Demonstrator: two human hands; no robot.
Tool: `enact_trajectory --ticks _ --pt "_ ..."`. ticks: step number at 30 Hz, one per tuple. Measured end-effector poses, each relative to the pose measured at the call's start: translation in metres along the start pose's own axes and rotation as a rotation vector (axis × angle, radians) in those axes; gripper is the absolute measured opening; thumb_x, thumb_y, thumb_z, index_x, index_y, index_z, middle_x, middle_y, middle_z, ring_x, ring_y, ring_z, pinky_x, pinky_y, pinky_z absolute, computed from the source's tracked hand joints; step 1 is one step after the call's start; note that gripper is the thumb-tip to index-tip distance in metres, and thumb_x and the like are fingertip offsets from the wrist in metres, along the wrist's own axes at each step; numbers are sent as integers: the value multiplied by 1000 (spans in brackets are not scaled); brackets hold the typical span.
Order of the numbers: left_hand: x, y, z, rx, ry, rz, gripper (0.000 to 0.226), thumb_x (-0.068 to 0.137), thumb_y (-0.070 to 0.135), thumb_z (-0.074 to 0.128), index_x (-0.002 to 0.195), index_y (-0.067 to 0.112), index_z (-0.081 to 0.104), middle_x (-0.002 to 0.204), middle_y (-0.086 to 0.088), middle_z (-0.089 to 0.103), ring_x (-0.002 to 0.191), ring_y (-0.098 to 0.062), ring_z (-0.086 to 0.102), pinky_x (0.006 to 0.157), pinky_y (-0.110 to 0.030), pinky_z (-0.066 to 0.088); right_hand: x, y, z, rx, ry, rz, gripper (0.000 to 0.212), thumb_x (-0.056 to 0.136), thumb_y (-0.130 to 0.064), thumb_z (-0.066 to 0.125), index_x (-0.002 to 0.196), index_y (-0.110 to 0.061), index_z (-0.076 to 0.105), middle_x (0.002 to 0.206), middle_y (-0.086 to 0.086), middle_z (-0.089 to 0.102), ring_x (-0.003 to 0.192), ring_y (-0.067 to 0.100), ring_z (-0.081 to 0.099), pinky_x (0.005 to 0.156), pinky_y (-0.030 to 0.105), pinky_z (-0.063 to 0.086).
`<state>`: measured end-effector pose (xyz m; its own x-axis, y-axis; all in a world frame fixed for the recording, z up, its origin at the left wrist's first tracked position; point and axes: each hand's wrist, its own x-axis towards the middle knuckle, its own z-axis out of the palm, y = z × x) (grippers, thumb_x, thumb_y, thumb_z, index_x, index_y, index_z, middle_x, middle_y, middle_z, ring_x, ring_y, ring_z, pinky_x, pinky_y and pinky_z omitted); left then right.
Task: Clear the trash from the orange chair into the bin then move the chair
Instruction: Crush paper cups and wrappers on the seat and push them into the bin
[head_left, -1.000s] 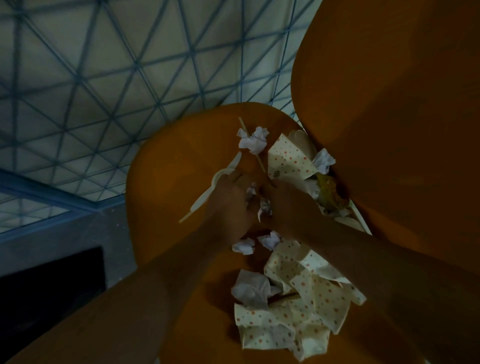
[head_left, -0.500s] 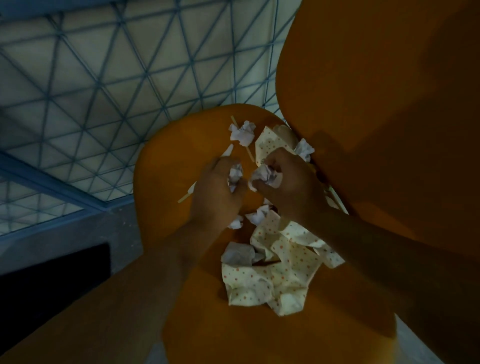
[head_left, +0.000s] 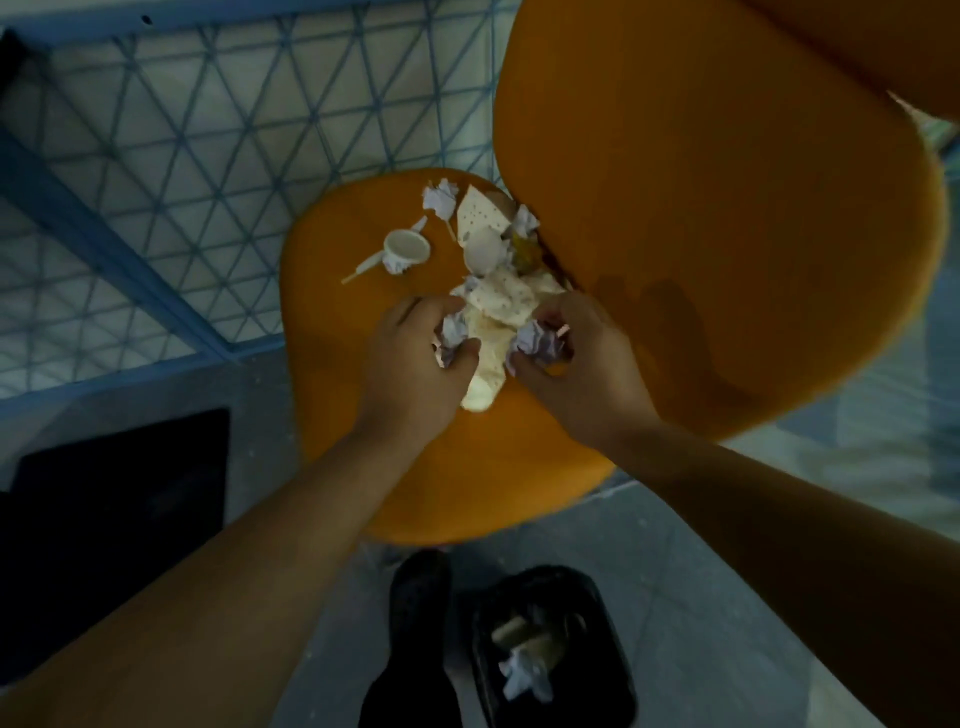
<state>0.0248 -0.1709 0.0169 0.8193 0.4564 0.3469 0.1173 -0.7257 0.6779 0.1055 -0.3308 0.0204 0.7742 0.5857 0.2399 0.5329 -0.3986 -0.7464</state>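
Note:
The orange chair (head_left: 358, 415) fills the middle, its seat below me and its backrest (head_left: 717, 234) rising at the right. My left hand (head_left: 415, 358) is closed on crumpled white paper (head_left: 453, 332). My right hand (head_left: 582, 364) grips another crumpled paper ball (head_left: 537, 340). Between the two hands hangs a bunched dotted cream wrapper (head_left: 493, 332), lifted above the seat. On the seat farther away lie a small cream cup (head_left: 408, 248), a plastic utensil (head_left: 363, 267), paper balls (head_left: 440, 197) and more dotted wrapper (head_left: 480, 215). The black bin (head_left: 613, 649) stands on the floor near my feet with some trash inside.
A blue triangle-patterned mat (head_left: 208, 130) covers the floor beyond the chair. A black flat object (head_left: 119, 519) lies at the left. My dark-clad foot (head_left: 415, 603) stands beside the bin on grey floor (head_left: 727, 649).
Both hands gathered the paper and dotted wrapper and lifted the bundle off the seat. My view pulled back, so the bin and floor now show. A cream cup now shows on the seat.

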Motion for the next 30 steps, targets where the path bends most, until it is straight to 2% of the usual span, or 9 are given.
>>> enact_trajectory --ticks 5,10,12,14,17,21,24,28,30 --pt "-88 32 7 -62 -111 3 35 90 23 69 124 18 58 123 -5 57 109 -22 56 88 -35 50 -92 7 -5 13 26 25 29 81 -15 68 99 -18 46 97 -1 43 72 11 42 57 20 32" --pt "-158 34 25 -50 -210 38 41 93 35 64 128 15 57 126 -8 52 110 -21 53 88 -26 46 -171 33 16 -4 -5 92 40 75 -15 69 98 -25 38 95 -5 42 75 14 44 54 35 41" --pt "-179 30 31 -79 -241 50 43 92 38 62 128 15 57 126 -7 51 107 -19 52 89 -20 42 -203 57 32 -59 -95 172 41 76 -19 69 103 -28 38 100 -9 43 81 17 52 58 35 45" --pt "-198 25 39 -125 -278 55 43 91 37 63 128 16 56 128 -3 48 110 -15 50 92 -19 40 -238 88 51 -109 -266 318 45 78 -24 67 113 -30 40 114 -7 46 95 22 57 70 36 49" --pt "-226 12 53 -170 -386 27 47 89 35 69 130 18 54 132 4 42 122 -13 47 97 -25 43 -281 123 70 -177 -537 449 69 79 -29 68 138 -26 32 139 0 36 119 27 51 88 42 49" --pt "-253 -4 77 -150 -500 -56 48 85 30 73 128 17 55 127 0 45 116 -13 49 93 -33 47 -297 128 70 -151 -439 468 69 83 -32 67 141 -26 30 142 -4 35 115 22 56 84 43 52" --pt "-266 -18 100 -119 -626 -167 58 85 28 74 136 17 49 134 -1 43 122 -16 48 99 -31 44 -291 123 63 -121 -349 402 60 87 -35 63 139 -26 34 137 -5 41 109 18 58 79 40 53" --pt "-278 -41 121 -30 -902 -265 76 84 29 74 148 16 34 149 -7 36 136 -25 40 102 -18 31 -280 114 51 -73 -320 370 56 87 -31 63 137 -29 36 134 -9 42 105 11 58 75 30 51" --pt "-276 -45 122 37 -922 -291 74 86 26 73 148 16 35 151 -8 35 137 -27 38 107 -23 33 -275 108 47 -57 -317 338 56 88 -29 64 137 -29 37 134 -9 41 106 10 58 76 30 52"
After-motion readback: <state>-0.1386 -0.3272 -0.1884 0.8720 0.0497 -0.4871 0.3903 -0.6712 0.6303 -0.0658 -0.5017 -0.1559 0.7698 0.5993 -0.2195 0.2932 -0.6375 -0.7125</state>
